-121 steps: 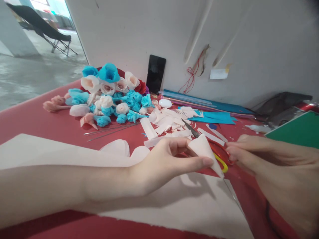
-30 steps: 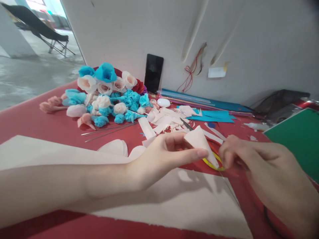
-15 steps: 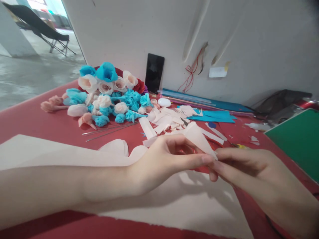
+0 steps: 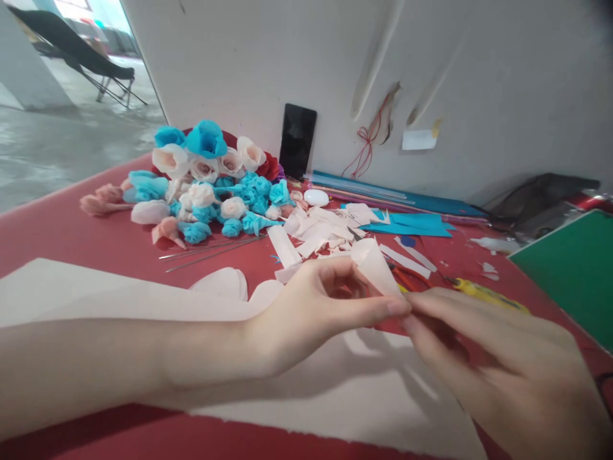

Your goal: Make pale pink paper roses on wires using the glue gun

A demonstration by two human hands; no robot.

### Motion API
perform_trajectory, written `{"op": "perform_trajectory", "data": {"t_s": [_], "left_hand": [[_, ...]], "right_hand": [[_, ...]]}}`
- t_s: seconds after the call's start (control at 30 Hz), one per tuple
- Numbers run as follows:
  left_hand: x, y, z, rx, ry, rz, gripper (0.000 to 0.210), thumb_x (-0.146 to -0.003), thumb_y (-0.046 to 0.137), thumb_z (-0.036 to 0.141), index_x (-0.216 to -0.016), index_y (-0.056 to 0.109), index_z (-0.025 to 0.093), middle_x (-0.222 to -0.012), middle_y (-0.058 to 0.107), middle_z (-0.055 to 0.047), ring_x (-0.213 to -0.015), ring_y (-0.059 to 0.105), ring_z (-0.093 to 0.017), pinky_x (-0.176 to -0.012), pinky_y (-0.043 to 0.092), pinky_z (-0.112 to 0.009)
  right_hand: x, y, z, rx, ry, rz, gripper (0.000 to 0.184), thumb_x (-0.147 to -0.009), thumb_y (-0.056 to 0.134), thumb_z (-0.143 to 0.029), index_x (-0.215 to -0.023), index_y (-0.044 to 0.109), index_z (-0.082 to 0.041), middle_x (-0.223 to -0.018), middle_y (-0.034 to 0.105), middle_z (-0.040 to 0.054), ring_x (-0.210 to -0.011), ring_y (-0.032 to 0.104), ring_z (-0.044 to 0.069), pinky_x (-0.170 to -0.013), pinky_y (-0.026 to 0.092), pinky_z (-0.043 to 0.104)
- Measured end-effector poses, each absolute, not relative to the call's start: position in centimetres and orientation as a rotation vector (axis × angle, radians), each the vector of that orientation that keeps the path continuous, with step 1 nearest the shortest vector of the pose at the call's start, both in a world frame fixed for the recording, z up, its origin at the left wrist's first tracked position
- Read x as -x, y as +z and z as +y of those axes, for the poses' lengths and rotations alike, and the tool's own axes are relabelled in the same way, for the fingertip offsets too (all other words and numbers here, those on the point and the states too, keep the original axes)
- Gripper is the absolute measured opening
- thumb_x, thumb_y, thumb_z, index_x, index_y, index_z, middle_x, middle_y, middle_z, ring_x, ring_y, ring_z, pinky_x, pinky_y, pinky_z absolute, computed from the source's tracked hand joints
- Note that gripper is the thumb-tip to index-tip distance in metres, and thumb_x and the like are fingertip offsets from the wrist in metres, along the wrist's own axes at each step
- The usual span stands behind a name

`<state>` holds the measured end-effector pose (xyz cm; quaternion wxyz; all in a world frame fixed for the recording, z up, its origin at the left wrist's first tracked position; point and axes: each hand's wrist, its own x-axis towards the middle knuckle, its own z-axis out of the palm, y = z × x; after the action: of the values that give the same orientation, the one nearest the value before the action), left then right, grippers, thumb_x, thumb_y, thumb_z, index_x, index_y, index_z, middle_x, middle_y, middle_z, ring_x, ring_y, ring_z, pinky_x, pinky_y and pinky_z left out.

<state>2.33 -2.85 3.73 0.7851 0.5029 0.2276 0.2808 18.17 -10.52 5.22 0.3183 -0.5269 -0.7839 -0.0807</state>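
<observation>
A pale pink paper petal (image 4: 376,265), rolled into a cone, is held over the table with its wide end up and left. My left hand (image 4: 325,297) is closed around its lower part, thumb pressed near the pointed end. The fingertips of my right hand (image 4: 483,351) pinch at that narrow tip, touching the left thumb. Beneath both hands lies a large pale paper sheet (image 4: 306,396). Rounded cut petals (image 4: 220,283) rest just beyond my left forearm. Whether a stem sits inside the cone is hidden.
Blue, white and pink paper flowers (image 4: 205,198) are heaped at the back left, with thin wires (image 4: 211,252) before them. Paper scraps (image 4: 325,230), red-handled pliers (image 4: 407,278) and a yellow-handled tool (image 4: 488,296) lie behind my hands. A phone (image 4: 297,140) leans on the wall; a green board (image 4: 569,275) stands right.
My right hand has turned and shifted slightly down, uncovering the yellow-handled tool. The cone's tip has moved a little left, while my left hand stays nearly still.
</observation>
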Motion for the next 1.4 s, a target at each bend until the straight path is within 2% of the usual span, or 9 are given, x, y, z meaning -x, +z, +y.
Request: {"op": "perform_trajectory", "data": {"t_s": [0.13,0.23,0.33,0.5,0.67,0.8,0.97,1.23,1.4], "left_hand": [[-2.3,3.6,-2.9,-1.122,0.621,0.456,0.016,-0.071,0.071,0.021,-0.084,0.068,0.013,-0.085,0.070,-0.005,-0.082,0.064,-0.016,-0.080,0.050,-0.027],[-2.2,3.6,-3.0,-1.171,0.646,0.447,0.014,-0.072,0.069,0.017,-0.086,0.068,0.015,-0.087,0.069,-0.002,-0.082,0.063,-0.014,-0.079,0.050,-0.024],[-2.2,3.8,-2.8,-1.291,0.670,0.502,0.010,-0.071,0.070,0.017,-0.080,0.066,0.015,-0.079,0.066,0.000,-0.076,0.060,-0.012,-0.070,0.048,-0.021],[-2.0,4.5,-2.4,-1.580,0.792,0.595,0.012,-0.067,0.072,0.018,-0.075,0.065,0.013,-0.077,0.062,-0.001,-0.076,0.057,-0.014,-0.071,0.045,-0.023],[-1.8,5.1,-2.2,-1.656,0.857,0.542,0.013,-0.073,0.068,0.026,-0.072,0.065,0.013,-0.074,0.061,-0.001,-0.073,0.055,-0.013,-0.068,0.045,-0.023],[-1.6,5.7,-1.3,-1.612,1.052,0.495,0.014,-0.081,0.060,0.026,-0.086,0.068,0.017,-0.074,0.066,0.000,-0.071,0.058,-0.010,-0.064,0.045,-0.020],[-1.2,5.8,1.6,-1.844,1.118,0.719,0.031,-0.086,0.050,0.035,-0.097,0.070,0.014,-0.066,0.068,-0.002,-0.057,0.056,-0.010,-0.052,0.043,-0.020],[-0.2,4.5,6.2,-2.259,0.990,0.899,0.015,-0.073,0.065,0.028,-0.070,0.073,0.016,-0.060,0.068,-0.002,-0.052,0.054,-0.011,-0.053,0.037,-0.023],[0.1,4.4,6.8,-2.523,0.849,1.033,0.047,-0.085,0.048,0.043,-0.052,0.064,0.015,-0.042,0.050,-0.001,-0.043,0.042,-0.012,-0.047,0.025,-0.026]], "right_hand": [[-18.2,5.1,-10.5,1.354,-0.338,-2.103,0.008,-0.090,0.050,-0.018,-0.092,0.057,-0.021,-0.081,0.065,-0.0016,-0.070,0.062,0.010,-0.063,0.049,0.016],[-18.3,5.1,-10.3,1.377,-0.322,-2.119,0.009,-0.090,0.049,-0.019,-0.090,0.058,-0.020,-0.076,0.065,-0.0014,-0.063,0.061,0.010,-0.055,0.048,0.016],[-18.1,5.1,-10.0,1.397,-0.232,-2.074,0.010,-0.087,0.050,-0.019,-0.086,0.059,-0.017,-0.067,0.062,-0.0018,-0.050,0.056,0.008,-0.047,0.046,0.015],[-18.1,4.9,-9.8,1.374,-0.099,-1.988,0.015,-0.083,0.050,-0.016,-0.086,0.065,-0.017,-0.074,0.067,-0.0009,-0.056,0.060,0.009,-0.050,0.048,0.013],[-18.2,5.0,-9.6,1.468,-0.039,-1.888,0.017,-0.084,0.053,-0.024,-0.082,0.069,-0.018,-0.062,0.064,-0.0026,-0.046,0.055,0.009,-0.042,0.044,0.017],[-18.2,4.8,-9.0,1.500,-0.091,-1.861,0.019,-0.083,0.053,-0.024,-0.079,0.069,-0.015,-0.065,0.066,-0.0004,-0.048,0.058,0.011,-0.040,0.044,0.018],[-18.9,4.4,-8.4,1.538,-0.115,-1.842,0.018,-0.083,0.053,-0.023,-0.082,0.070,-0.016,-0.074,0.068,0.0013,-0.050,0.059,0.013,-0.043,0.048,0.020],[-19.6,4.3,-8.2,1.556,-0.110,-1.815,0.019,-0.082,0.055,-0.026,-0.083,0.071,-0.017,-0.078,0.069,0.0029,-0.053,0.061,0.015,-0.043,0.048,0.021],[-19.5,4.0,-7.9,1.596,-0.048,-1.770,0.019,-0.081,0.056,-0.029,-0.082,0.072,-0.019,-0.075,0.068,0.0017,-0.054,0.061,0.015,-0.043,0.047,0.021]]}}
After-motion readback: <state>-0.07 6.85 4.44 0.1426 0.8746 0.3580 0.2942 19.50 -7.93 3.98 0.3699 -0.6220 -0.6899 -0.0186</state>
